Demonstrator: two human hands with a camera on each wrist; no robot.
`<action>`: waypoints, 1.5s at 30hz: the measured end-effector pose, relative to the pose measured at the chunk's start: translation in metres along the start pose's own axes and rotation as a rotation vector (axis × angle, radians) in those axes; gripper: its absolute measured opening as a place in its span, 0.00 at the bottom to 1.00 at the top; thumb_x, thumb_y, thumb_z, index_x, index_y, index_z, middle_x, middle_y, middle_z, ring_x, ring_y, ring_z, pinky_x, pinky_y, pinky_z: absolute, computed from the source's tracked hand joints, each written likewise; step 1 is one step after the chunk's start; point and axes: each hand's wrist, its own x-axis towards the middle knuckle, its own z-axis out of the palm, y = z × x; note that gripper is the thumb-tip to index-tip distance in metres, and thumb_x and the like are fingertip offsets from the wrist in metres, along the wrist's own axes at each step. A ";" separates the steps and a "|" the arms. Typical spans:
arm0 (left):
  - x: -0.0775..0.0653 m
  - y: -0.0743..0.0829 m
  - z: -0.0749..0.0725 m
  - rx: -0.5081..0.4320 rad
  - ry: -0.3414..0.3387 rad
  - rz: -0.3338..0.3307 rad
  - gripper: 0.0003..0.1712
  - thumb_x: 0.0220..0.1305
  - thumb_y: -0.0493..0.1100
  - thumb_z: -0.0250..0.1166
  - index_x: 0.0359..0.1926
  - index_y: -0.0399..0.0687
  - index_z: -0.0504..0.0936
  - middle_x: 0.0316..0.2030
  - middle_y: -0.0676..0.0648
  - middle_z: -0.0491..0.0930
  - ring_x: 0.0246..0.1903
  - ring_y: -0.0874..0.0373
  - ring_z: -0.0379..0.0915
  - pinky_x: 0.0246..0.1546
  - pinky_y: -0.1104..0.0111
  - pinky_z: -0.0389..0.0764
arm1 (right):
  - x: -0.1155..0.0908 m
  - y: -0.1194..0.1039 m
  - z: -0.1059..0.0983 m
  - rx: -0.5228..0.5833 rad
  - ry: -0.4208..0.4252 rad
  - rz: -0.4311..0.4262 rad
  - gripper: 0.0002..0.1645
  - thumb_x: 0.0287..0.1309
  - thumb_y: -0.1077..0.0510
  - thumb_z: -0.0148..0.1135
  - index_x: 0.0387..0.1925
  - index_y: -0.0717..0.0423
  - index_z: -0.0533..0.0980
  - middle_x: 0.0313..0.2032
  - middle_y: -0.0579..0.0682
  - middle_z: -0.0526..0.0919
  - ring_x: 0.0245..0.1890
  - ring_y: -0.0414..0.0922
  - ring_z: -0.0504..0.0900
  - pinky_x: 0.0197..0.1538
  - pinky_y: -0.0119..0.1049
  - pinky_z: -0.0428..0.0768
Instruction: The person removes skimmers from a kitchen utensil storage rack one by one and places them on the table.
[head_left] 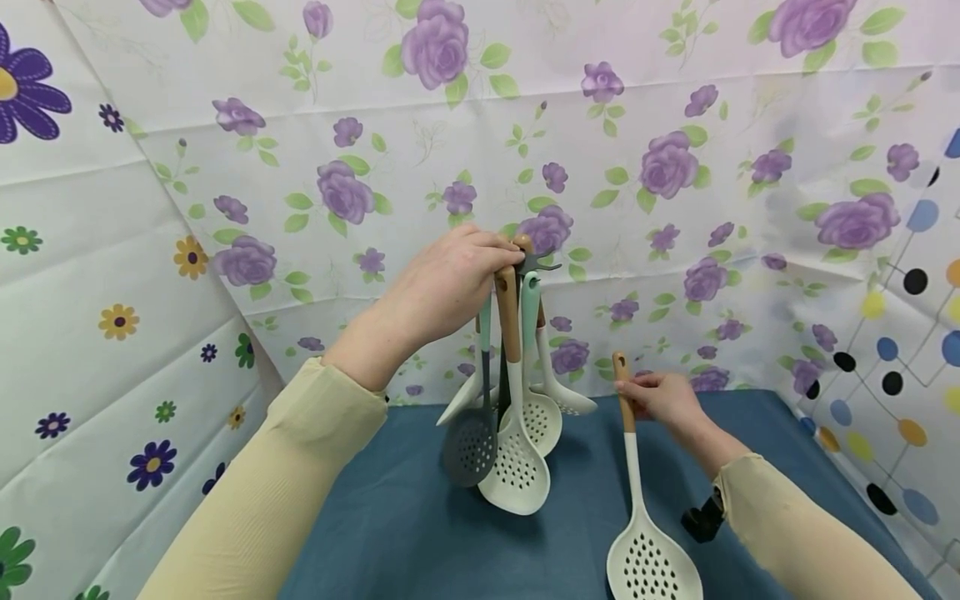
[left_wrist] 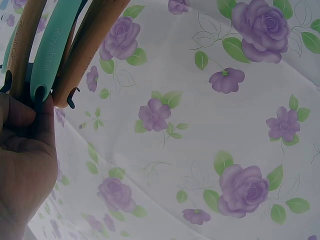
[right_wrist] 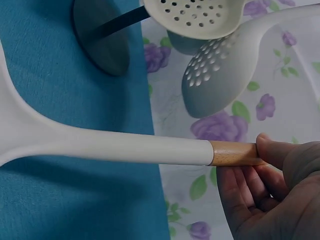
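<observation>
My left hand (head_left: 453, 279) grips the top of a dark utensil stand (head_left: 538, 262), whose hooks carry several utensils. Among them, a white skimmer (head_left: 517, 467) with a wooden handle faces me, a dark grey skimmer (head_left: 471, 450) hangs at its left, and a mint handle (head_left: 530, 308) is at its right. In the left wrist view, fingers and thumb close around the dark hook below the mint handle's hole. My right hand (head_left: 663, 398) pinches the wooden handle of another white skimmer (head_left: 651, 558), held head down to the right, apart from the stand.
A blue cloth (head_left: 360, 517) covers the table. Behind it hangs a white flowered sheet (head_left: 300, 150), with patterned sheets at both sides. The stand's round dark base (right_wrist: 100, 40) shows in the right wrist view, near a hanging white slotted ladle (right_wrist: 220, 75).
</observation>
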 end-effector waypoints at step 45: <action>0.000 0.000 -0.001 0.015 -0.006 0.006 0.22 0.78 0.31 0.51 0.64 0.44 0.82 0.61 0.47 0.80 0.63 0.51 0.70 0.66 0.64 0.70 | 0.026 0.056 0.048 -0.077 -0.090 0.123 0.21 0.69 0.53 0.66 0.45 0.71 0.85 0.32 0.55 0.86 0.30 0.46 0.84 0.40 0.46 0.87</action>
